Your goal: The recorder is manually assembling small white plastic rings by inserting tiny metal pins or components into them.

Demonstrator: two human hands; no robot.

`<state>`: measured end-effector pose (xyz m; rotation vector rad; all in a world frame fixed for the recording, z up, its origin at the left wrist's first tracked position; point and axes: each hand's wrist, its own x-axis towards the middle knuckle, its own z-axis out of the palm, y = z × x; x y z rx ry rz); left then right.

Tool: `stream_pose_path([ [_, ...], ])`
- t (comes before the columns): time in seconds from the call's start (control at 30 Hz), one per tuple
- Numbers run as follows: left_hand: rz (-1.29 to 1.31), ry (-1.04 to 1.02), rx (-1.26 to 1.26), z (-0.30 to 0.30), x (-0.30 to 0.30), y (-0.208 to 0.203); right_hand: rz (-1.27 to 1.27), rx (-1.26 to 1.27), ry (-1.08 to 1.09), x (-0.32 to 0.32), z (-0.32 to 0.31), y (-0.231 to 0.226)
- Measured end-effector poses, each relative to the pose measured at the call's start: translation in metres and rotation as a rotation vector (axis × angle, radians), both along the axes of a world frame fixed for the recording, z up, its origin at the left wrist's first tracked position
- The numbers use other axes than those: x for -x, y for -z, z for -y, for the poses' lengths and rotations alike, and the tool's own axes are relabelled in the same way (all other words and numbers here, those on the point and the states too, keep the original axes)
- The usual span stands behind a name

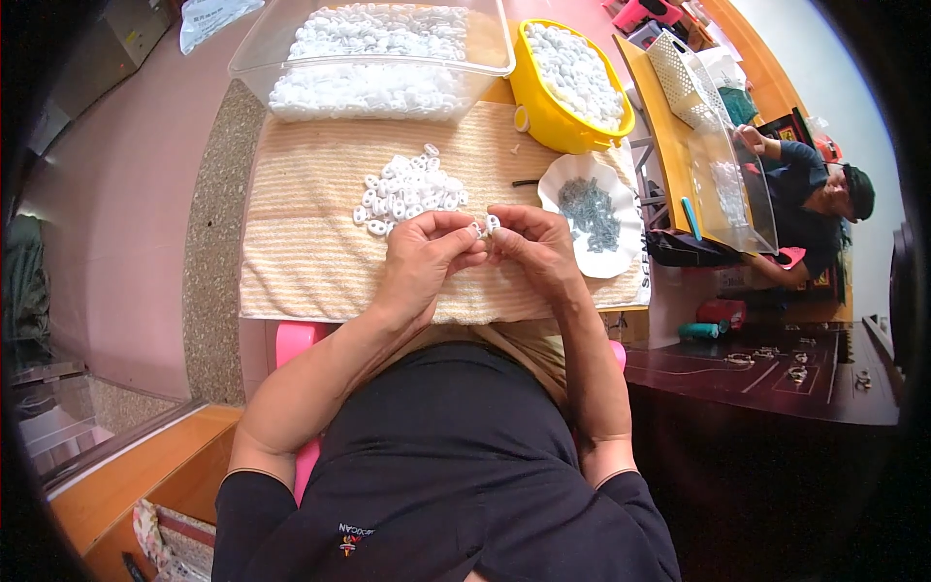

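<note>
Above the towel's near half, my two hands meet fingertip to fingertip. My right hand (pixel 539 250) is closed in a pinch on a small white oval plastic piece (pixel 494 222) with holes in it. Against it, my left hand (pixel 427 254) pinches another small whitish part, mostly covered by the fingers. Just beyond my hands lies a loose pile of white oval two-hole pieces (pixel 407 189). To the right, a white scalloped dish (pixel 621 238) holds many small grey metal-looking parts (pixel 589 211), too small to name.
A striped towel (pixel 301 213) covers the table. At its far side stand a clear plastic bin (pixel 485 58) and a yellow basin (pixel 533 97), both full of white pieces. A short black stick (pixel 525 182) lies near the dish. Another person (pixel 815 194) sits at a table on the right.
</note>
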<state>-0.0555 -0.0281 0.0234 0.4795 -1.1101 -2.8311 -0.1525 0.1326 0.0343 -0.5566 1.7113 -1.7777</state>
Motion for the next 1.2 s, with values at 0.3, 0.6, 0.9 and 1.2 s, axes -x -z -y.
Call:
stream_pose_path([
  [0.3,-0.001,0.007,0.002,-0.0005,-0.0007,-0.0016,0.001,0.001,-0.001,-0.0007,-0.0010,0.0011],
  [0.6,-0.002,0.010,0.003,-0.0005,-0.0010,0.0006,0.000,-0.008,-0.004,0.0003,-0.0021,0.0023],
  [0.9,-0.008,0.011,0.004,-0.0008,-0.0010,0.0026,-0.001,0.013,-0.018,0.0025,-0.0037,0.0056],
  [1.2,-0.004,0.006,0.015,-0.0012,-0.0003,0.0024,-0.029,0.004,-0.047,0.0048,-0.0058,0.0073],
])
